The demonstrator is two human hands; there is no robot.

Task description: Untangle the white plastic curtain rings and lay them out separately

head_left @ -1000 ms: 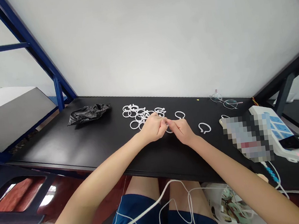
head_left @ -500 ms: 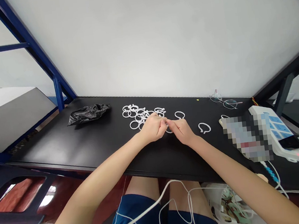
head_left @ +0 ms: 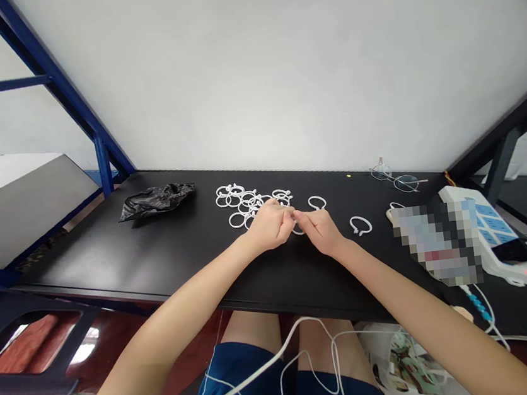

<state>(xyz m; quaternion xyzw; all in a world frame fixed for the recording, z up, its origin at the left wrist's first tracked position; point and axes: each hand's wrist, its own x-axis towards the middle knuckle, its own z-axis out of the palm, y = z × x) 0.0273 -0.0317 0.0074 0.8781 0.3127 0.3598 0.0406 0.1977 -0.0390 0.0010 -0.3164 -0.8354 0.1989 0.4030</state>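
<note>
My left hand (head_left: 270,224) and my right hand (head_left: 318,229) meet over the black table (head_left: 165,253), fingertips pinched together on one small white plastic ring (head_left: 298,231). Most of that ring is hidden by my fingers. Just behind my left hand lies a pile of several white rings (head_left: 245,201). Two separate white rings lie to the right, one (head_left: 317,202) behind my right hand and one (head_left: 360,225) beside it.
A crumpled black plastic bag (head_left: 156,199) lies at the table's back left. Eyeglasses (head_left: 397,179) rest at the back right. A white power strip (head_left: 500,234) sits at the right edge. Blue steel frame bars (head_left: 103,158) rise on the left. White cables hang over my lap.
</note>
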